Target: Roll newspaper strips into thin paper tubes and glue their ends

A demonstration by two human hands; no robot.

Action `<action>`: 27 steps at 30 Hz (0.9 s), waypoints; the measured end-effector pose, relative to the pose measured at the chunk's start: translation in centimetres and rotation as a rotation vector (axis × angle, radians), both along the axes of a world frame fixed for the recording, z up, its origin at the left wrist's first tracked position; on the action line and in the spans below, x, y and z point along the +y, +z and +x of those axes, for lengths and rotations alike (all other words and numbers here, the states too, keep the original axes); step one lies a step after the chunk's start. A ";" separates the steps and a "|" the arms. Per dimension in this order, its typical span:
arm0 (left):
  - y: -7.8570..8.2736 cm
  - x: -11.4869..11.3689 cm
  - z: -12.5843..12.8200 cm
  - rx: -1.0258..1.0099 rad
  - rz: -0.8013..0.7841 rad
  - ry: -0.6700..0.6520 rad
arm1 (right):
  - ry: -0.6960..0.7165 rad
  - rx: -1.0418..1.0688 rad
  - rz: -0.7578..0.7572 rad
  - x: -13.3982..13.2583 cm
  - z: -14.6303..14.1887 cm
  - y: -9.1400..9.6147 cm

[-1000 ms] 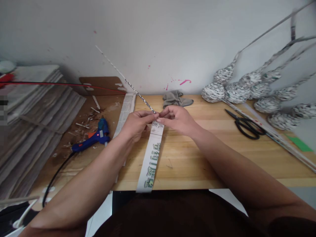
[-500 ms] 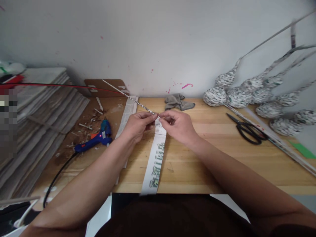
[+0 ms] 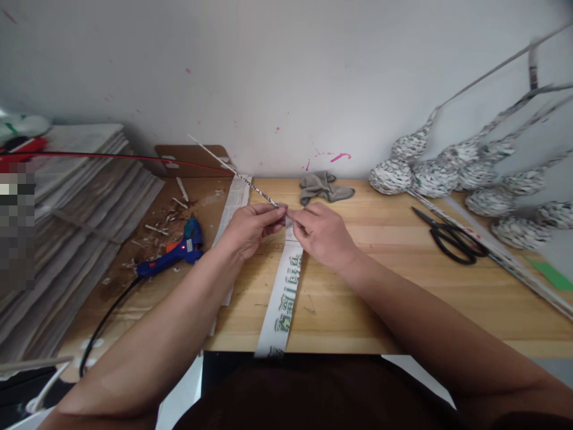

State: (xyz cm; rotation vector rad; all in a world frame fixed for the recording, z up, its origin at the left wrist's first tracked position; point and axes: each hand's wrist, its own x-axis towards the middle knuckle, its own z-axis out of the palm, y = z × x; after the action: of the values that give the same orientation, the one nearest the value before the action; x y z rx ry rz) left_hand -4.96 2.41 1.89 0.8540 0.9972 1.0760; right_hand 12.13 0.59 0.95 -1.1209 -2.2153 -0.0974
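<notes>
My left hand [image 3: 248, 226] and my right hand [image 3: 322, 233] meet at the middle of the wooden table [image 3: 403, 286], fingers pinched together. Between them they grip the top end of a long newspaper strip [image 3: 284, 295] and a thin rolled paper stick [image 3: 233, 170]. The stick slants up and away to the left from my fingertips. The strip lies flat toward me and hangs over the table's front edge.
A blue glue gun [image 3: 172, 254] with a black cord lies left on cardboard among paper scraps. Stacked newspapers [image 3: 67, 221] fill the far left. A grey cloth [image 3: 324, 186] sits at the back, black scissors [image 3: 452, 239] and several paper-wound balls on sticks [image 3: 447, 173] at right.
The stick's free end dropped from steeply raised to a shallower slant. My hands edged slightly nearer together, and the strip's top is more covered by my right fingers.
</notes>
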 end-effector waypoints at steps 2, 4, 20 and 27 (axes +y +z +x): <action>-0.2 0.0 0.1 -0.004 0.009 0.023 | 0.015 -0.010 0.002 0.0 -0.1 0.0; -0.4 0.0 0.2 0.001 0.026 0.058 | 0.018 0.047 -0.016 -0.1 -0.2 0.0; -0.3 -0.1 0.1 0.158 0.152 0.082 | 0.047 0.962 -0.979 0.6 -0.7 0.4; -0.5 -0.2 0.1 0.164 0.131 0.065 | 0.074 0.942 -0.951 0.6 -0.7 -0.5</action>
State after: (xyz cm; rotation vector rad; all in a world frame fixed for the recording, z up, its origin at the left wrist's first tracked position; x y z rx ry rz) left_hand -4.86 2.25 1.43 1.0355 1.1058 1.1499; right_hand 11.39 1.15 0.43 -1.1561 -1.3734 1.3457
